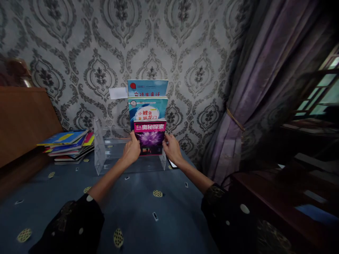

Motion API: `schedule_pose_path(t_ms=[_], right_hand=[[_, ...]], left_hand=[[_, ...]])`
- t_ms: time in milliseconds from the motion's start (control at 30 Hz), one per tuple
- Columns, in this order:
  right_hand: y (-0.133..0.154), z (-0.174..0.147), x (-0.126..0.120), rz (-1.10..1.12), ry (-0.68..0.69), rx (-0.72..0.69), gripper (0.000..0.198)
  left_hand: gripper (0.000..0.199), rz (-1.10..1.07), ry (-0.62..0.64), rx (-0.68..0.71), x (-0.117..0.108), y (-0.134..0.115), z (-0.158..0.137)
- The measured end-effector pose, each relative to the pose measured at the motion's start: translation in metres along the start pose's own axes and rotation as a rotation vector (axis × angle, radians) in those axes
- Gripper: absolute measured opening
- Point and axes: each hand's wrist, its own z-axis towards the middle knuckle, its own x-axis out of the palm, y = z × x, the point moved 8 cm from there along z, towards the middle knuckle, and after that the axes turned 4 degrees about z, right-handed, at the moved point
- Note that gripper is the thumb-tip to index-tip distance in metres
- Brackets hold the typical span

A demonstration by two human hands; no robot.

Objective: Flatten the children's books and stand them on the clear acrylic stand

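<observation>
My left hand and my right hand grip the two side edges of a purple and pink book, its cover facing me. It stands upright at the right part of a clear acrylic rack; whether it rests on a tier cannot be seen. Behind it rises a blue book with a white oval. Another light blue book shows above that one, at the back. The fingertips of both hands are partly hidden behind the purple book.
A stack of several books lies left of the rack, beside a wooden cabinet. A phone-like object lies just right of the rack on the blue tablecloth. A white label is behind the rack; a purple curtain hangs at right.
</observation>
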Motion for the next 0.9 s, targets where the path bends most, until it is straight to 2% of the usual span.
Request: schedule_pose_path(t_ms=[467, 700, 900], right_hand=[[-0.0009, -0.0021, -0.0005, 0.031, 0.001, 0.0, 0.041], [-0.0002, -0.0024, -0.0007, 0.03, -0.009, 0.007, 0.039], [0.001, -0.0027, -0.0002, 0.029, -0.015, 0.011, 0.036]], left_hand=[[0.047, 0.079, 0.001, -0.052, -0.0016, -0.0025, -0.002], [0.054, 0.104, -0.002, -0.059, -0.0012, -0.0056, -0.0032], [0.052, 0.107, -0.014, -0.063, -0.0014, -0.0066, -0.003]])
